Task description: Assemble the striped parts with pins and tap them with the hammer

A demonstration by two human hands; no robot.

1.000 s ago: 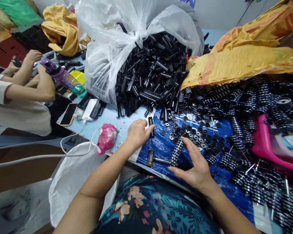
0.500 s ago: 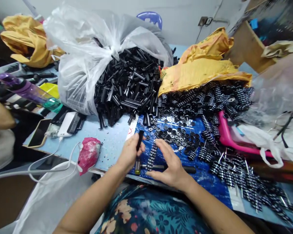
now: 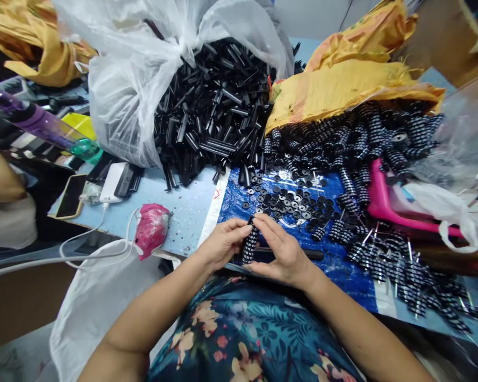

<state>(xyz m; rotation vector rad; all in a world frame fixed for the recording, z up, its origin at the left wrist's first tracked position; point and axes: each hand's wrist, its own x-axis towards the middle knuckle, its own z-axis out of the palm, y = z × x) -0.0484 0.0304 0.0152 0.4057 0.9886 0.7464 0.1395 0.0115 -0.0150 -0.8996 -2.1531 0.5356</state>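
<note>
In front of me a black roller with rows of white marks is held nearly upright. My right hand grips it at its two ends, fingers at the top and thumb at the bottom. My left hand is closed at the roller's upper left side, on a black plastic piece of which only a bit shows. Behind the right hand lies a tool with a black handle, partly covered. Small black washers are scattered on the blue plastic sheet just beyond both hands.
A clear bag spills black plastic pieces. Patterned rollers heap under a yellow sack, and more lie at right beside a pink basket. At left are a pink bundle, a white charger, a phone and another person's arm.
My left hand has brought the black piece over to the roller's top end. My right hand has closed on the roller, which is now raised. The view has tilted down.
</note>
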